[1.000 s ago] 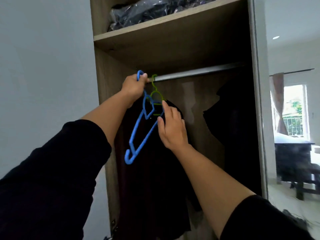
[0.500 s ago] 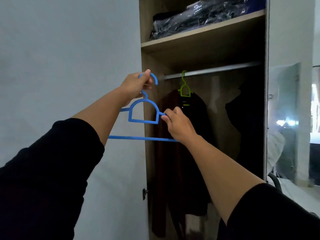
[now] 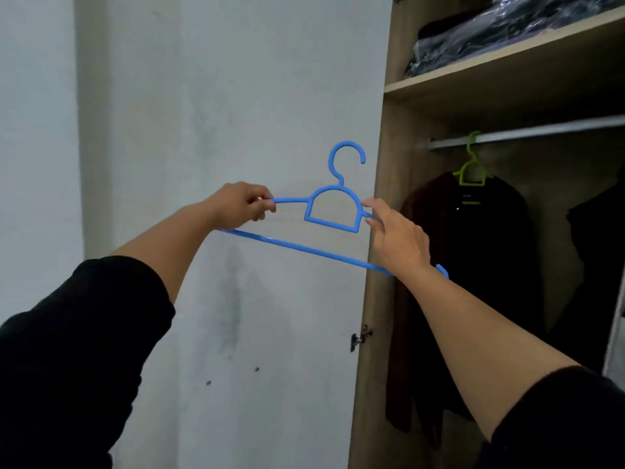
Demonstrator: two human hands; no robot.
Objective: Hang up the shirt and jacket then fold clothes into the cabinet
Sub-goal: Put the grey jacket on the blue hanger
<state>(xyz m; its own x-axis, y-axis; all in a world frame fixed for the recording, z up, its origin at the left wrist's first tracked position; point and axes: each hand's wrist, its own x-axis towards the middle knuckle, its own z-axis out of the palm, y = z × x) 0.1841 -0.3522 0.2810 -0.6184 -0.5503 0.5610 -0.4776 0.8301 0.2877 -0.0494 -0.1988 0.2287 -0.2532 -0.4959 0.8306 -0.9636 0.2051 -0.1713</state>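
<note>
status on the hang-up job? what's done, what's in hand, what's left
Done: one dark garment hangs on the green hanger on the closet rail. In hand: an empty blue hanger, off the rail, gripped by the left hand and right hand at its shoulders. Left: the second garment isn't in view, so it's not yet hung; no folding is visible.

Home bedroom (wardrobe, hung clothes)
</note>
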